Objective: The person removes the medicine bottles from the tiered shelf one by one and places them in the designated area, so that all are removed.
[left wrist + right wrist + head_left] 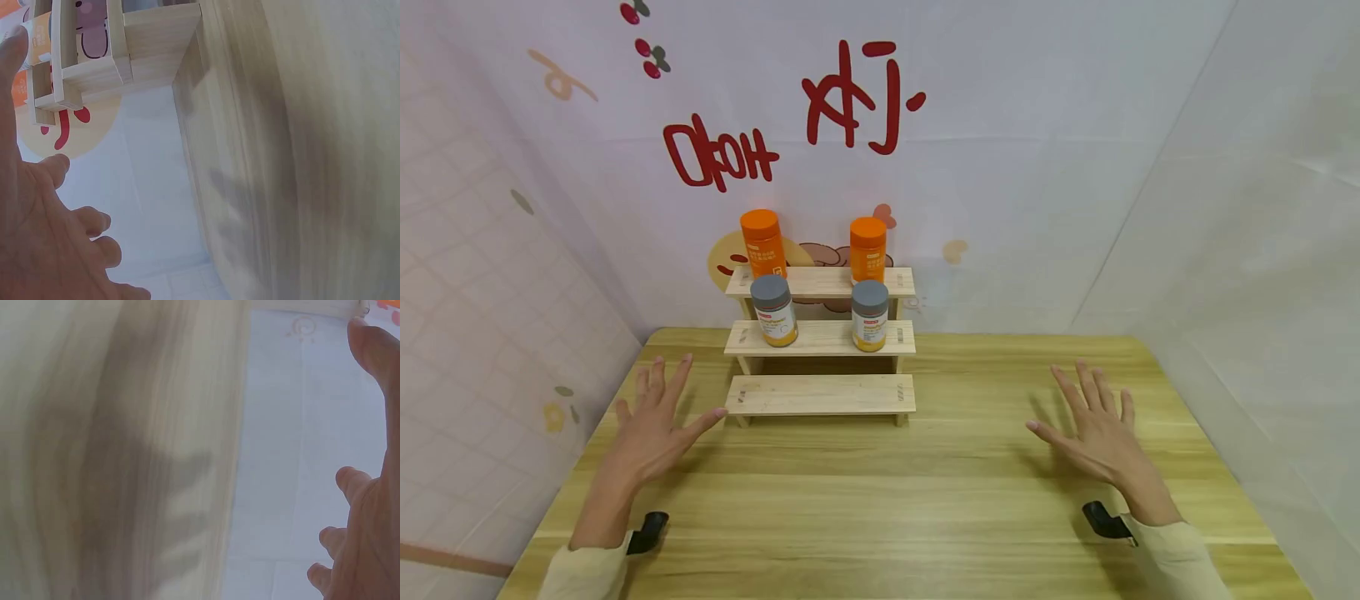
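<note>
In the head view my left hand [651,437], fingers spread and holding nothing, is just left of a three-step wooden rack [820,395]. My right hand [1099,437], also spread with nothing in it, is well to the rack's right. Two orange jars [764,246] [868,250] stand on the top step. On the middle step stand two grey-lidded jars [774,312] [870,317]; the lowest step bears nothing. The left wrist view has the left palm [50,244] beside the rack's end [150,37]. Part of the right hand [369,519] shows in the right wrist view.
The wooden table [880,517] reaches back to a white wall covering [1000,167] with red characters and small drawings. More white covering stands at the left [467,292] and right [1285,292]. A black strap piece [649,532] is at the left wrist, another [1105,521] at the right.
</note>
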The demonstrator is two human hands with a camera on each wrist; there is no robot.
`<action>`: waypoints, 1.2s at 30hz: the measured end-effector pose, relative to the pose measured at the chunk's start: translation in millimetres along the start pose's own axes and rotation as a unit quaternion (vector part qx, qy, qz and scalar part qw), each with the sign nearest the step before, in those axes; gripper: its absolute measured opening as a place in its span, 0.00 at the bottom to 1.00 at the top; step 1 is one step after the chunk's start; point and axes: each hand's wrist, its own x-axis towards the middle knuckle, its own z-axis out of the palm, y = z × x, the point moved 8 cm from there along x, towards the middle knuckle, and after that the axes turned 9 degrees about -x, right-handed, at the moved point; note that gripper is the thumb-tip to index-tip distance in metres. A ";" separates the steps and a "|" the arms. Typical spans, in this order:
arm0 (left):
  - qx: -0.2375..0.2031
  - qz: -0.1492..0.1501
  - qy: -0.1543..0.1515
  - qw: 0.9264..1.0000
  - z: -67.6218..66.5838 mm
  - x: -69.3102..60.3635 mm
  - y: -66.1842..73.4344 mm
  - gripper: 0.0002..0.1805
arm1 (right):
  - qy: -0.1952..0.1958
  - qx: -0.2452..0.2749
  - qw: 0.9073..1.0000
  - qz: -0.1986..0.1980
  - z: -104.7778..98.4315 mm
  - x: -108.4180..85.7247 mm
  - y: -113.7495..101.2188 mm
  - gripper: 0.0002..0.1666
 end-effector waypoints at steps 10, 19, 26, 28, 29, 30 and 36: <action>-0.077 -0.013 -0.024 0.997 10.9 6.6 6.4 0.54 | 0.010 0.027 1.000 -0.011 -3.1 7.0 -15.0 0.55; -0.136 -0.024 -0.046 0.989 18.2 14.1 8.8 0.55 | -0.014 0.065 0.997 -0.026 -0.3 15.6 -33.7 0.54; -0.165 -0.027 -0.042 0.985 22.6 19.5 11.0 0.55 | -0.006 0.087 0.995 -0.045 0.1 23.0 -46.4 0.54; -0.177 -0.033 -0.046 0.983 24.8 20.2 10.4 0.55 | -0.006 0.096 0.994 -0.050 -1.4 26.0 -51.4 0.53; -0.185 -0.036 -0.048 0.981 26.1 20.5 9.8 0.54 | -0.005 0.098 0.994 -0.051 -2.0 27.5 -53.9 0.53; -0.193 -0.036 -0.048 0.979 27.0 20.8 9.3 0.54 | -0.005 0.100 0.994 -0.052 -2.6 28.9 -56.5 0.53; -0.259 -0.029 -0.042 0.964 32.9 23.8 7.0 0.51 | -0.007 0.113 0.991 -0.066 -7.2 36.4 -70.7 0.53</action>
